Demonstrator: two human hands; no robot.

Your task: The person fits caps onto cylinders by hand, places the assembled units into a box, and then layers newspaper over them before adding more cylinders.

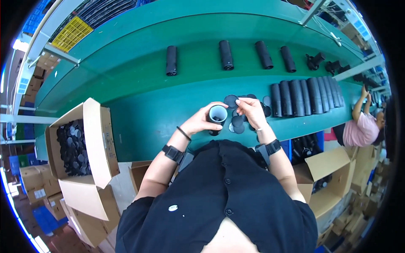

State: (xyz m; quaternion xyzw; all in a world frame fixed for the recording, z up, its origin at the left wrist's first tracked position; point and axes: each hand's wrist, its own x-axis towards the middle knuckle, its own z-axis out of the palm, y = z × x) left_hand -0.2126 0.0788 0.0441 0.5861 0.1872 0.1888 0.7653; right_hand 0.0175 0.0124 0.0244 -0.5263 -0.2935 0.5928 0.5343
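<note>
My left hand is wrapped round a black tube with a pale inside, its open end facing up. Something dark shows inside the tube; I cannot make out what. Just to the right, my right hand pinches the edge of a flat black disc between thumb and fingertips. Beneath and around that hand lie several loose black discs on the green bench, some partly hidden by the fingers.
Black tubes stand packed in a row at the right. Farther back, spaced tubes lie on the green conveyor belt. An open carton of black discs sits at left. A blue crate and another carton are at right, near a co-worker.
</note>
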